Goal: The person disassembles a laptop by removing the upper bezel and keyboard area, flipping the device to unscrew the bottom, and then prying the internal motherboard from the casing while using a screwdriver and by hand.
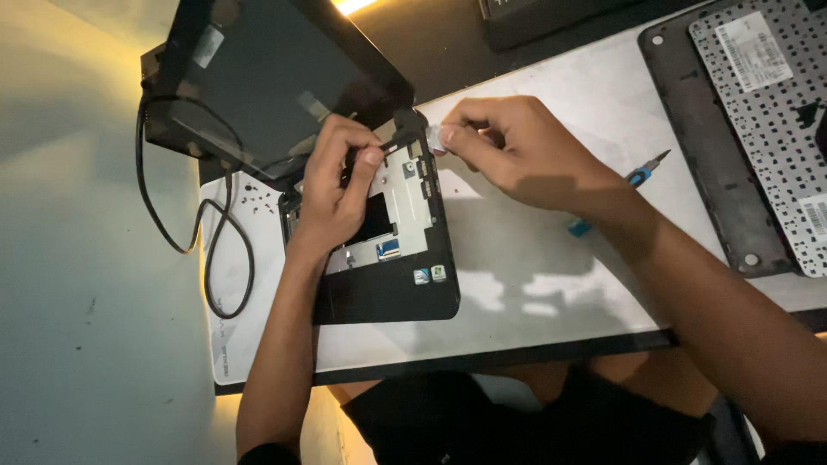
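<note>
Both hands worked at the opened laptop (392,250).
Left hand (332,194) pinched a black part over its hinge; right hand (508,151) pinched a small pale piece beside it.

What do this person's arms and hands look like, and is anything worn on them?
Both arms are bare from the wrists up past the elbows, with no sleeves showing. The left hand and right hand wear no gloves, and no rings, watch or bracelets can be seen. The fingers are bare, with short nails. Dark clothing shows only lower down.
</note>
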